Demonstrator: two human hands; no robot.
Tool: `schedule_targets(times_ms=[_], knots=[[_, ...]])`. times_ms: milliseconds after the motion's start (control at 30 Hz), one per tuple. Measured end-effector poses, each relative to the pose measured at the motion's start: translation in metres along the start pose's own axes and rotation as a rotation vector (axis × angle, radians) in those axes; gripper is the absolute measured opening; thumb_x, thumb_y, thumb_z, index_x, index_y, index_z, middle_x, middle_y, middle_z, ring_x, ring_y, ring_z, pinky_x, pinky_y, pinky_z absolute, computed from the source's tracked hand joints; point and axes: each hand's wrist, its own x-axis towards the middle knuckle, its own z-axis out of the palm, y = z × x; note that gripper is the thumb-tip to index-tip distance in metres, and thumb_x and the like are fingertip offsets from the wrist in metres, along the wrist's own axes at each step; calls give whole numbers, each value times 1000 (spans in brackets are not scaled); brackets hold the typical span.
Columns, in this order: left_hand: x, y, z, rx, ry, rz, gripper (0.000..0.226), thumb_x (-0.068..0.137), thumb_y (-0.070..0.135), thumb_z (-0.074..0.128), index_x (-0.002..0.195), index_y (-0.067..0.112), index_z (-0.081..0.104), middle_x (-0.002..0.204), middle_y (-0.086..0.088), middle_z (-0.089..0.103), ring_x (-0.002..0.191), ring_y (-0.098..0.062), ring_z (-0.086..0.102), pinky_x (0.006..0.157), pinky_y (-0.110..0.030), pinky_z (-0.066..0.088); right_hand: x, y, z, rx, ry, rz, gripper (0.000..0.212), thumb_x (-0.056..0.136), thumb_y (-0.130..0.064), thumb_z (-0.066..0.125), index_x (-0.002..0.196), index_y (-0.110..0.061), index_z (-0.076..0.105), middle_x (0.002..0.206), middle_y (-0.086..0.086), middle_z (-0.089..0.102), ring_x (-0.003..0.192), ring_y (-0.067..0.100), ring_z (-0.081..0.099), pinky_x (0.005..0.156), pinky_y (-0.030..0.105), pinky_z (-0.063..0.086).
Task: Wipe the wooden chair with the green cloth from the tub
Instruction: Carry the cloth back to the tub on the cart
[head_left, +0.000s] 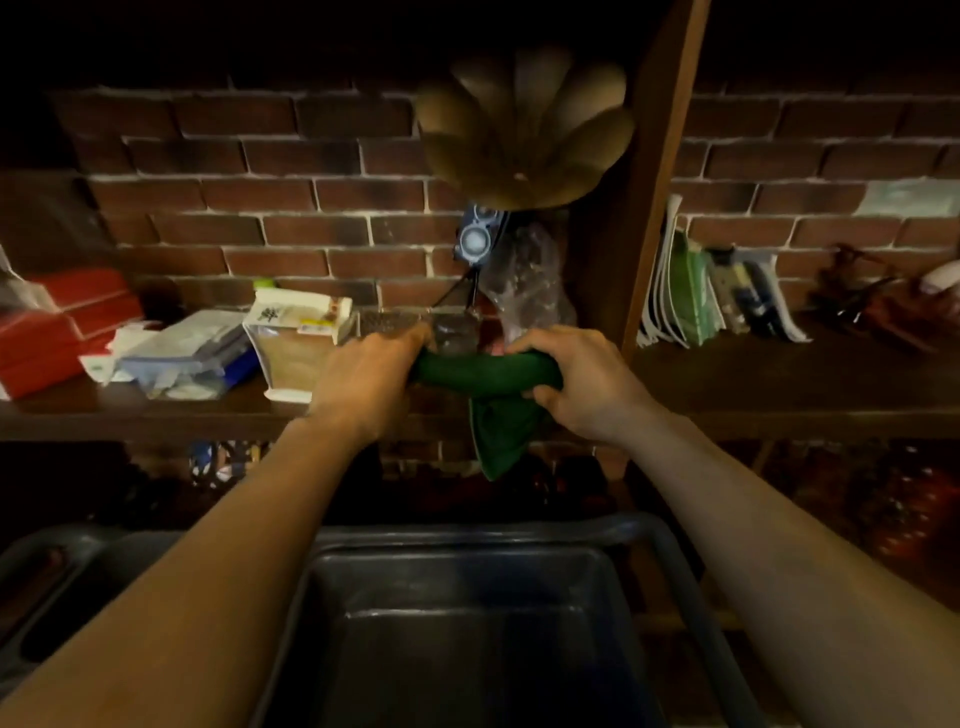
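I hold the green cloth (488, 371) stretched and twisted between both hands, high above the dark tub (467, 535). My left hand (363, 379) grips its left end and my right hand (576, 379) grips its right end. A loose corner of the cloth hangs down below my right hand. The tub sits directly beneath, its inside dark and shiny. No wooden chair is in view.
A wooden shelf (779, 389) runs across in front of a brick wall, with red boxes (62, 327), a carton (296, 338), plastic packets and books (691, 291) on it. A brass fluted horn (524, 124) hangs above. A wooden post (649, 208) stands right of centre.
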Motion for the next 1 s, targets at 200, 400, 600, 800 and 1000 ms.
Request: schedule_targets(times_ms=[200,400,600,800,1000], knots=[[-27,4,81,-61,-175,-14,40,86,25,63,121,29,45,108,-13,66,97,-42,62,77,-44,47,-31,39,66,49,-145,80,45,78,-8,79,114,-31,66,111,-8,63,103,13,56,88,34,46],[-76,10,173,-111,-358,-75,35,89,28,61,121,34,47,115,-7,67,102,-38,64,81,-45,49,-82,68,151,128,-322,229,43,80,-12,80,114,-33,65,111,-4,64,100,17,62,87,42,54],[-148,22,254,-148,-519,-125,30,90,26,59,119,33,53,120,-4,66,106,-32,64,86,-42,48,-151,87,224,169,-503,348,38,78,-15,80,109,-32,65,113,-3,68,106,21,64,90,42,53],[-205,39,305,-140,-763,-125,45,88,28,62,130,37,48,125,-3,65,110,-30,63,89,-38,46,-212,98,272,197,-658,456,44,76,-16,80,114,-35,65,120,-4,67,112,19,63,95,38,52],[-237,52,325,-151,-917,-89,46,88,24,61,129,35,45,124,-3,65,112,-32,64,90,-40,48,-250,95,300,130,-826,477,48,80,-13,72,123,-33,61,126,1,61,114,27,62,94,39,52]])
